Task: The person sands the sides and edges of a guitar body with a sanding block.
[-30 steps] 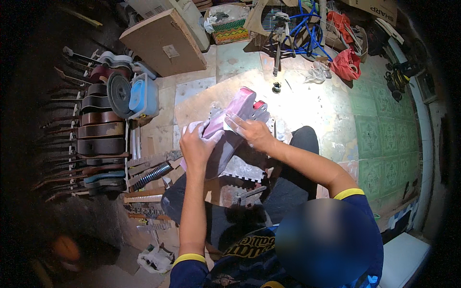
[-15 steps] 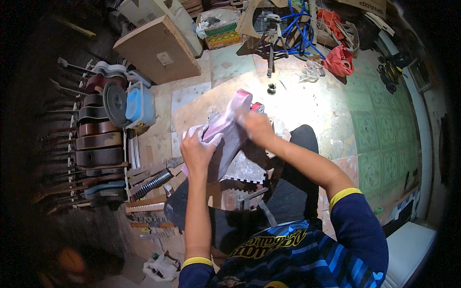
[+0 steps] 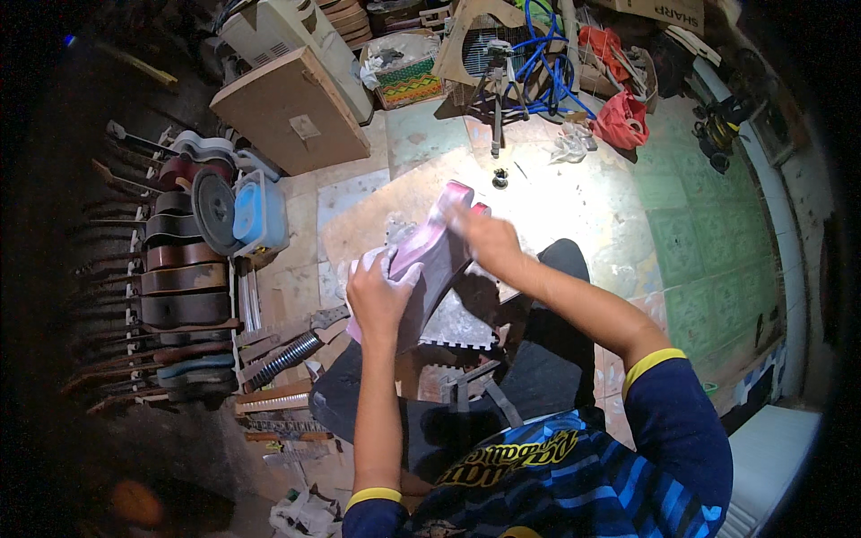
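A pink, dusty solid body, curved and horned like an electric guitar's (image 3: 429, 269), stands on its edge, tilted in front of my lap. Its rim shows bright pink with whitish smears, and the broad face toward me lies in shadow. Dust whitens the fingers of my left hand (image 3: 377, 289), which grips the near upper edge. My right hand (image 3: 491, 242) is curled against the rim close to the far horn. Motion blurs its fingers, and whatever they hold is hidden. Beneath the body lies a grey mat with a toothed edge (image 3: 466, 325).
Guitars (image 3: 184, 309) hang in a row at the left, by a clear bin with a blue tub (image 3: 256, 213). A wooden board (image 3: 291, 112) leans behind. Farther back stand a tripod (image 3: 496, 99), blue hose (image 3: 560, 85) and red bag (image 3: 621, 121). A small dark pot (image 3: 500, 179) sits ahead.
The whole view has shifted slightly. My right hand is blurred in both frames and stays along the rim near the far horn. My left hand keeps its grip on the guitar body.
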